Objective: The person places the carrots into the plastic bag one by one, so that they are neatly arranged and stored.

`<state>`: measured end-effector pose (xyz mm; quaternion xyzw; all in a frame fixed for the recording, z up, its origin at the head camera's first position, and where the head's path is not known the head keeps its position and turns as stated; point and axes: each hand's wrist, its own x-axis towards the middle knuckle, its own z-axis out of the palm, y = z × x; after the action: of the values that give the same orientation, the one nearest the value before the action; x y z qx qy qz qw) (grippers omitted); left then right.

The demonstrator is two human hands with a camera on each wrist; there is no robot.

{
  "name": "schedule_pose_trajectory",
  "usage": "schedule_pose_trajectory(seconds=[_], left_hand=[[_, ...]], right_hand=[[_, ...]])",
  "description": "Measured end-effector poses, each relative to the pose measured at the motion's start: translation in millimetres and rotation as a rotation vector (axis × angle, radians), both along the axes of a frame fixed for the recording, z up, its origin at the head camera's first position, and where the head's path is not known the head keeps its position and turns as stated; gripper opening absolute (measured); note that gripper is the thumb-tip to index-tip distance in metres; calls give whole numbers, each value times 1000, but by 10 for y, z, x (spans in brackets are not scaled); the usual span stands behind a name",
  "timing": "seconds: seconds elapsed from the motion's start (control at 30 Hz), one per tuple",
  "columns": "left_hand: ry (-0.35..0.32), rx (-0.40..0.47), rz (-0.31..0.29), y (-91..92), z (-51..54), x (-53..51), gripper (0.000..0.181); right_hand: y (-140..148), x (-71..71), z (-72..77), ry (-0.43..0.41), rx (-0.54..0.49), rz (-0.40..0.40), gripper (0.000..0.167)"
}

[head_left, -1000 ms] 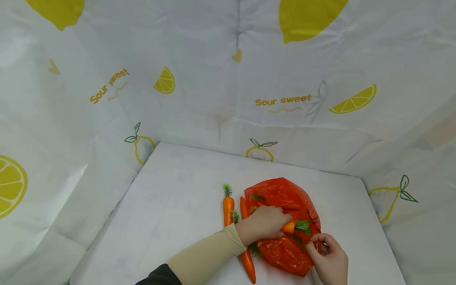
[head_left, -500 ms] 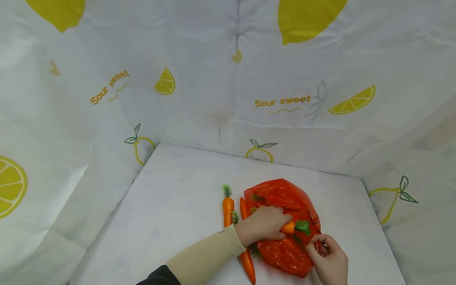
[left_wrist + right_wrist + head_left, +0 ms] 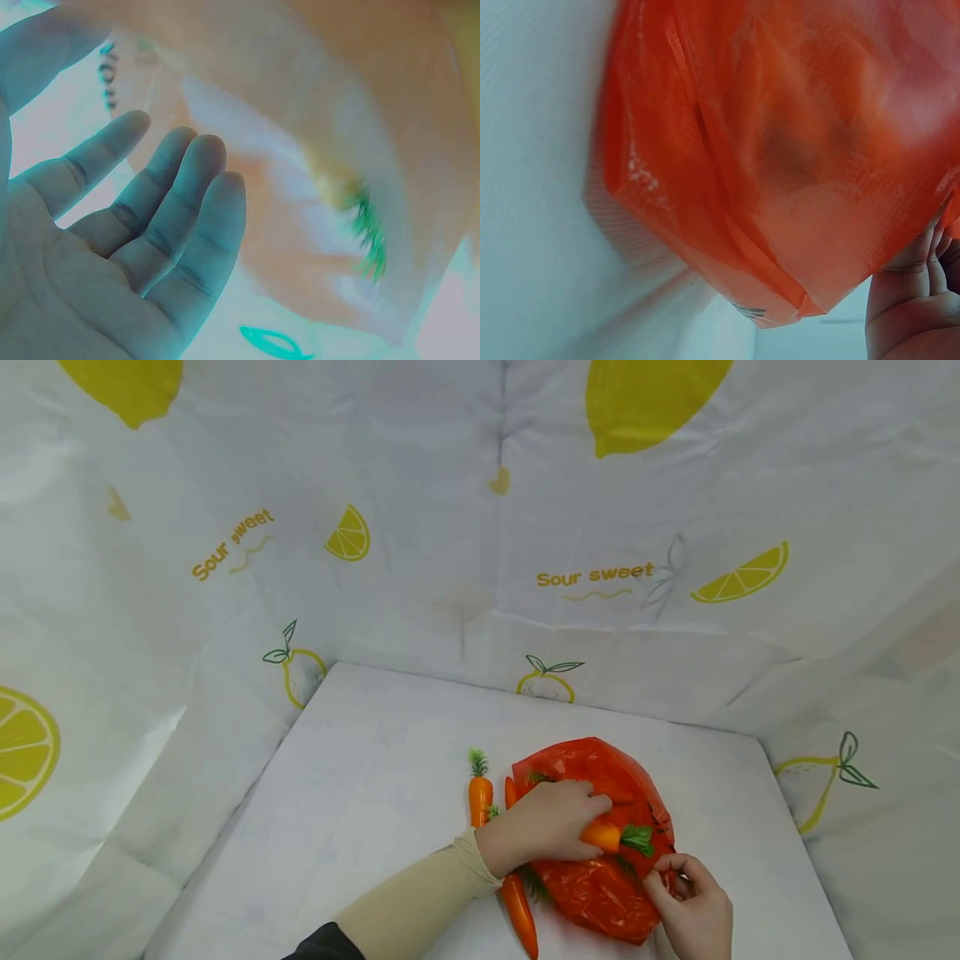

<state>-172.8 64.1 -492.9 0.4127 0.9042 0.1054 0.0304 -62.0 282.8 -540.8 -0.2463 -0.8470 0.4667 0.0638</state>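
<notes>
In the head view a thin red plastic bag lies on the table with carrots in it. My left hand is over the bag, its fingers loosely bent beside an orange carrot with a leafy green top. The left wrist view shows the left hand with relaxed fingers and nothing in its palm. At the bag's right edge my right hand pinches the red plastic between thumb and fingers. The right wrist view has the bag large, with part of the right hand at its edge.
Left of the bag lie an orange carrot with a feathery top and another long carrot, partly hidden by my left forearm. A white table is bordered by hanging sheets printed with lemons.
My left hand has shifted slightly left and back, showing more of the carrot beside its fingers. The right hand keeps its pinch on the bag, which has barely moved.
</notes>
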Motion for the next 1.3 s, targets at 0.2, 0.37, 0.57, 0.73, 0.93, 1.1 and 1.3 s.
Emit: schedule_pose_trajectory(seconds=[0.2,0.37,0.57,0.73,0.93,1.1,1.3], left_hand=[[48,92,23,-260,192,45,48],[51,205,85,-537,365,62,54],[-40,324,236,-899,475,55,59],[-61,418,356,-1135,482,39,56],[-39,501,456,-1304,382,55,52],[-24,504,533,-1423,280,55,51],[-22,529,625,-1536,181,15,51]], right_hand=[[-2,13,2,-5,-5,6,25],[3,13,19,0,6,5,25],[6,-10,24,6,4,-1,23],[21,-33,18,-8,7,0,23],[45,-24,-1,-40,40,-8,26],[36,-17,-23,-46,34,-13,25],[14,-34,-39,-44,25,-17,25]])
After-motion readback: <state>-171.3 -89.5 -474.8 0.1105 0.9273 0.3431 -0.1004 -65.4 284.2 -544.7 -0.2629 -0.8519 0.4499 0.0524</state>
